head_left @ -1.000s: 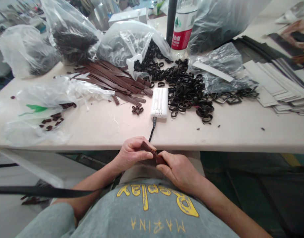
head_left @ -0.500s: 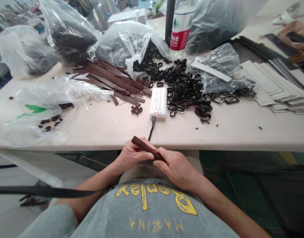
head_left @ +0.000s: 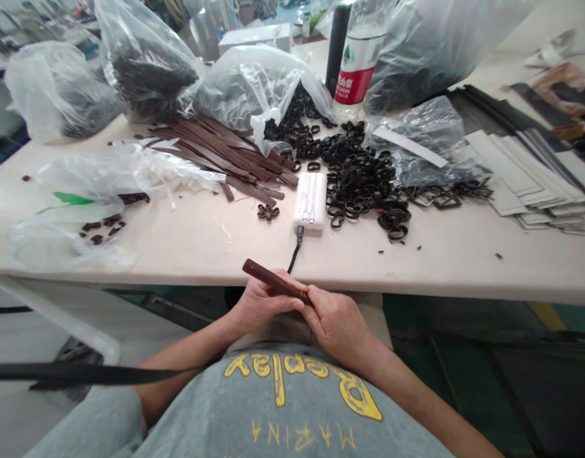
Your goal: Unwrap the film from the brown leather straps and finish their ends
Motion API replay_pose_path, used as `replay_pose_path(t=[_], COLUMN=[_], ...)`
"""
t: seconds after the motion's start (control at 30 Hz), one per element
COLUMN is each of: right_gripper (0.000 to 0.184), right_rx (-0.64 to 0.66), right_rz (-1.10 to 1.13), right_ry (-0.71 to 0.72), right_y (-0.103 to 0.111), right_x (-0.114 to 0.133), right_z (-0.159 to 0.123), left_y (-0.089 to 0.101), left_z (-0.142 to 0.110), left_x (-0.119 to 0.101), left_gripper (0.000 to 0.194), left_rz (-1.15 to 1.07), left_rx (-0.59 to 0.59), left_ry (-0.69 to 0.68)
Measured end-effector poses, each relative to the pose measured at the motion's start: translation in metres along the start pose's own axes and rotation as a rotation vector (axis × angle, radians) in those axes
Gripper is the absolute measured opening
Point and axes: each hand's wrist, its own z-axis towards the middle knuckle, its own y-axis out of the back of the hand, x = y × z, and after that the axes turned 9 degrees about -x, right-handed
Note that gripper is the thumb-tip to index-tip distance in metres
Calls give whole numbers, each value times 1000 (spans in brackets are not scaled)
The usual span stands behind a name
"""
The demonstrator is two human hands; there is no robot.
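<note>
While the left hand (head_left: 264, 304) pinches a brown strip (head_left: 268, 276) between thumb and fingers, the right hand (head_left: 343, 321) grips its lower end, so both hands are closed on it and nearly touch. The strip slants, its free end pointing up past the left hand towards the worktop (head_left: 201, 248); it is held over the person's lap, by the worktop's near edge. The part between the fingers is mostly hidden.

Beyond the hands, a white device (head_left: 310, 200) lies on the worktop, with a black cable (head_left: 296, 250) running from its near end. Just to its left sits a small cluster of brown loops (head_left: 268, 212), and behind that a pile of brown strips (head_left: 226, 149). A heap of black loops (head_left: 364, 175) lies to the device's right, below a bottle (head_left: 354, 76) with a red and white label. Farther right, a narrow white strip (head_left: 410, 146) rests on a clear plastic bag (head_left: 430, 124), near overlapping pale sheets (head_left: 519, 168).
</note>
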Motion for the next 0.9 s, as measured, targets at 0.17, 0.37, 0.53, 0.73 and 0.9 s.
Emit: replay_pose_path(t=[0.17,0.37,0.53,0.73,0.9], right_gripper=[12,11,17,23,30], right_rx=[116,205,160,127,27], right_rz=[305,562,596,675,696], right_ry=[-73,-161,-172,-170,-161], right_y=[24,27,17,9,18], right_x=[-3,-8,3,12,25], right_z=[-2,-7,-5,-7,6], left_y=[15,18,12,10,-4], left_z=[6,10,7,2,4], left_x=[-7,-17,-25,-25,-16], left_gripper=[26,36,37,38,52], left_rz=[-38,-72,-102,-113,-339], left_rx=[-45,-7,49,141,115], left_ry=[-26,-9,19,56,88])
